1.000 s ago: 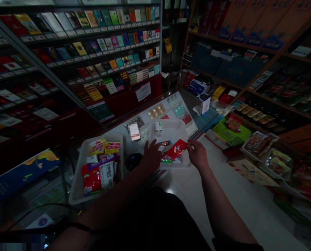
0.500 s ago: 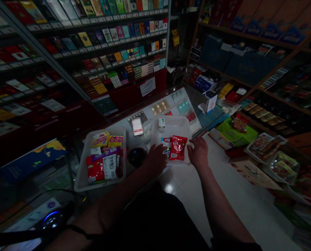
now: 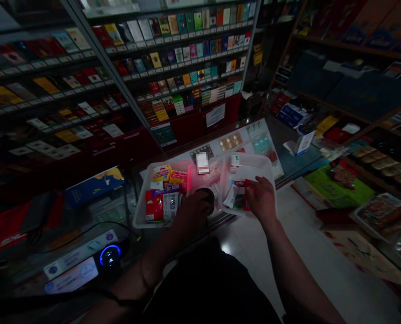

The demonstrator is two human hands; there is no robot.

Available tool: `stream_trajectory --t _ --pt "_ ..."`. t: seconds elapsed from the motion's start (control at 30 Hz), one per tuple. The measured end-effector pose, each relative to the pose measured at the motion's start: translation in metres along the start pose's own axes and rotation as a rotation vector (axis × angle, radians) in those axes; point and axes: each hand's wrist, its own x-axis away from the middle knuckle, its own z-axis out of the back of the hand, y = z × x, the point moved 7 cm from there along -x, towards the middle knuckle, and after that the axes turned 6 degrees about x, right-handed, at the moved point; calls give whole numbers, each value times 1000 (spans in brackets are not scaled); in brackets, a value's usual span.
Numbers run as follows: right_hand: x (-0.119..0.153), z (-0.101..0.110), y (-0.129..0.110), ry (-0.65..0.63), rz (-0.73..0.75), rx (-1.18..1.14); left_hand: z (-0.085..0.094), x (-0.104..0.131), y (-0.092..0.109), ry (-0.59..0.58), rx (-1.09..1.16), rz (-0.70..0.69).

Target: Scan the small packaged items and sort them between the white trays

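Note:
My left hand (image 3: 195, 209) is closed round a black barcode scanner (image 3: 207, 196) between two white plastic trays; red light glows beside it. In the right tray (image 3: 274, 180), my right hand (image 3: 263, 200) grips a red snack packet (image 3: 247, 198), partly hidden by the fingers. A white packet (image 3: 230, 198) lies left of that hand, and a small white-and-green box (image 3: 235, 160) sits at the tray's back. The left tray (image 3: 140, 211) holds several goods, among them a yellow box (image 3: 179, 177), a red packet (image 3: 154, 206) and a silver-white packet (image 3: 170, 206).
The trays stand on a glass counter (image 3: 288, 166). Behind it rise shelves of small packs (image 3: 187, 54). A blue flat box (image 3: 94, 186) and a device with a blue light ring (image 3: 110, 255) lie left. Packaged food (image 3: 344, 175) lines the right.
My left hand has moved from the right tray onto the barcode scanner, and red light now shows. My right hand has taken hold of the red packet. The view has shifted left.

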Motion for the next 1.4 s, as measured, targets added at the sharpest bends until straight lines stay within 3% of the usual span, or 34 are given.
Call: stream_trajectory --t 0.3,0.5,0.67,0.83,1.07,1.4 --pt "2 -33 -104 -44 77 -52 66 65 -92 137 -95 158" --pt "5 -63 -185 -121 142 -123 106 90 -154 155 -197 254" --pt "11 -93 -249 -195 239 -116 125 106 -194 201 -283 354" --pt "8 -126 -301 -341 315 -46 131 110 -217 208 -385 385" --pt "-6 -168 -337 -509 277 168 132 101 -241 209 -423 365" --pt "-17 -204 -339 -535 147 276 127 93 -275 171 -402 348"
